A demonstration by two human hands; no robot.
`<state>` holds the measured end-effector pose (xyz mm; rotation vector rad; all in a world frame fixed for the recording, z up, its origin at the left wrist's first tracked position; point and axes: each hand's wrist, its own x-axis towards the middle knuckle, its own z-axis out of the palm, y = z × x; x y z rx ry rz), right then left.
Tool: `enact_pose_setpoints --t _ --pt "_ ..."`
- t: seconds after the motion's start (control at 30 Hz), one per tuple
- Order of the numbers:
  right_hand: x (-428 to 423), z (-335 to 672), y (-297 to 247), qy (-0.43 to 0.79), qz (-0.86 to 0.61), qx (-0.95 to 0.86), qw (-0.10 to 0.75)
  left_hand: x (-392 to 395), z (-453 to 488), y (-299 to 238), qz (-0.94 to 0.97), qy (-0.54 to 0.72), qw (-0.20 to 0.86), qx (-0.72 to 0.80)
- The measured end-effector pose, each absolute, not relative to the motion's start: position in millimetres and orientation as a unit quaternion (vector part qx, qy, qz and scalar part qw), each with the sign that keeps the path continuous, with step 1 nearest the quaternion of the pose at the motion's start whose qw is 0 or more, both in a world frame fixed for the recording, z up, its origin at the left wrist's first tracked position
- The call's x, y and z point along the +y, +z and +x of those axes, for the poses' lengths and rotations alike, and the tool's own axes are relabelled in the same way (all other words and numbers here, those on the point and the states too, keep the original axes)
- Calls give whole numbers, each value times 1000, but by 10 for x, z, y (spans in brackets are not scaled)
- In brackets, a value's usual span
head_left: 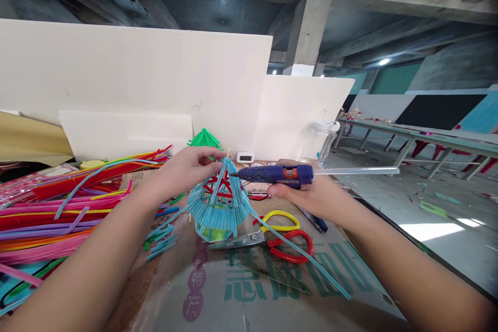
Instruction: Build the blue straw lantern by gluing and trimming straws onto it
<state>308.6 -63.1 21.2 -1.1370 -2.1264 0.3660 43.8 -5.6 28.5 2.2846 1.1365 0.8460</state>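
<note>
A small tower-like model point(220, 207) of light blue pipe cleaners, with red pieces in its upper part, stands in front of me. The fingertips of my left hand point(194, 166) are closed at its peak, on the left side. From the right, my right hand point(301, 192) grips a dark blue glue gun point(268, 174), its nozzle at the model's upper right side. A long clear glue stick point(358, 170) juts from the gun's back. Scissors point(284, 238) with one yellow and one red handle lie just right of the model's base.
Bundles of coloured pipe cleaners point(50, 218) cover the left side, with cut blue pieces point(161, 246) near the model. Behind are a green umbrella-shaped piece point(204, 138), a small digital timer point(245, 157), a clear plastic jar point(319, 142) and white boards point(136, 72).
</note>
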Motion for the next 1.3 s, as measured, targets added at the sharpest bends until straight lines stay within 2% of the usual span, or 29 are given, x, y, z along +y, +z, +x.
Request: enact_pose_setpoints --t 0.23,0.5,0.77,1.0,1.3 --pt "-612 3081 183 161 -437 -810 356 -36 433 283 825 308 233 412" --pt "-605 3054 191 161 -462 -807 330 -42 428 292 815 319 242 419" --pt "-598 3060 127 212 -471 -787 336 -13 423 281 813 324 248 415" --pt "-611 3070 144 173 -474 -798 328 -24 424 289 810 325 253 417" --pt "-627 3059 134 196 -462 -804 319 35 386 249 814 325 248 412"
